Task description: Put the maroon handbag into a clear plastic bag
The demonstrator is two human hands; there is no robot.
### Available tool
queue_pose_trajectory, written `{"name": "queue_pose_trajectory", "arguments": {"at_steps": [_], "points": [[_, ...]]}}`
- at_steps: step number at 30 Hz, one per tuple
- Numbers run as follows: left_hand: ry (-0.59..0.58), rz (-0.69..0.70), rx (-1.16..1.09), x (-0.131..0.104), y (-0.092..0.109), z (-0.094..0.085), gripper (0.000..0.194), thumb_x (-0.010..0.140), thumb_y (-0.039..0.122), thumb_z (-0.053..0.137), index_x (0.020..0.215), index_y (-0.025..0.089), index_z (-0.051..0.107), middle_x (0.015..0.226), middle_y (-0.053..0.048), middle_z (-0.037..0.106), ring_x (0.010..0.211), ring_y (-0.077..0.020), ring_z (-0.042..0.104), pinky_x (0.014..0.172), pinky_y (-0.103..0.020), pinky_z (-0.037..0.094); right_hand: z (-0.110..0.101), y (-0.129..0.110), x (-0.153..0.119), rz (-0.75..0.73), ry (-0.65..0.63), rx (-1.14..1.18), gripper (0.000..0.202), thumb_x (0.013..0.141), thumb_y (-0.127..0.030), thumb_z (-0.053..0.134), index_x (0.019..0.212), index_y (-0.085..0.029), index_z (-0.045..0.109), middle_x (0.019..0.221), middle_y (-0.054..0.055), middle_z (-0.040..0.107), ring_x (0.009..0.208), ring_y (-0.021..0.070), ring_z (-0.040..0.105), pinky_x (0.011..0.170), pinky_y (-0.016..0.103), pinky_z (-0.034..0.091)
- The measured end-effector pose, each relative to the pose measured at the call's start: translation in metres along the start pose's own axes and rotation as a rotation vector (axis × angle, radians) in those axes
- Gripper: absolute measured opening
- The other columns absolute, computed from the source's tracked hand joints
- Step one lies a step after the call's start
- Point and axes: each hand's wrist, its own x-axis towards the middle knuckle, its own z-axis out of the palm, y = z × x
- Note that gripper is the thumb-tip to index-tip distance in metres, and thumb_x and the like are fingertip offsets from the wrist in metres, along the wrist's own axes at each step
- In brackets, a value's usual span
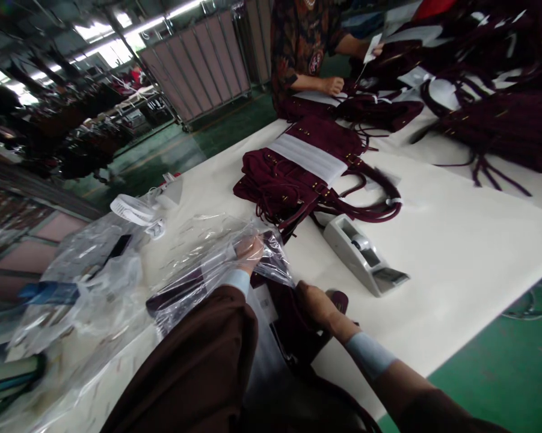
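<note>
A clear plastic bag lies partly around a dark burgundy handbag on the table in front of me. My left hand is at the bag's upper part, its fingers closed on the film, with glare over them. My right hand is curled at the bag's edge, pinching the film against the handbag's side. A white tag shows on the handbag; its lower part runs under my sleeve. Just beyond, another burgundy handbag with a pale wrap band lies on its side.
A grey tape dispenser stands right of my hands. Loose plastic film, a dark phone-like object and a white roll or strap lie left. A co-worker handles more burgundy handbags across the table.
</note>
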Motion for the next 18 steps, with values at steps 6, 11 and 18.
{"name": "queue_pose_trajectory", "arguments": {"at_steps": [6, 11, 18], "points": [[-0.023, 0.027, 0.114, 0.014, -0.012, 0.022, 0.026, 0.091, 0.029, 0.047, 0.102, 0.01, 0.061, 0.112, -0.018, 0.059, 0.111, -0.03, 0.05, 0.09, -0.045, 0.04, -0.003, 0.001, 0.001, 0.005, 0.006, 0.039, 0.024, 0.089, -0.017, 0.037, 0.105, -0.014, 0.053, 0.095, 0.013, 0.067, 0.091, 0.0207, 0.064, 0.071, 0.025, 0.044], [-0.07, 0.072, 0.181, 0.005, -0.017, 0.014, 0.023, 0.088, 0.026, 0.049, 0.1, 0.01, 0.061, 0.108, -0.022, 0.061, 0.11, -0.0364, 0.05, 0.091, -0.051, 0.038, 0.003, 0.003, 0.005, 0.026, 0.038, 0.027, 0.022, 0.089, -0.022, 0.037, 0.102, -0.015, 0.053, 0.091, 0.012, 0.068, 0.087, 0.0232, 0.065, 0.068, 0.028, 0.043], [-0.173, 0.209, 0.168, -0.006, -0.017, -0.023, 0.022, 0.093, 0.039, 0.038, 0.109, 0.028, 0.049, 0.127, 0.002, 0.055, 0.122, -0.0207, 0.044, 0.103, -0.043, 0.037, 0.02, 0.003, -0.001, 0.034, 0.132, 0.002, 0.016, 0.089, -0.023, 0.036, 0.097, -0.017, 0.049, 0.087, 0.01, 0.066, 0.082, 0.0223, 0.065, 0.062, 0.027, 0.039]]}}
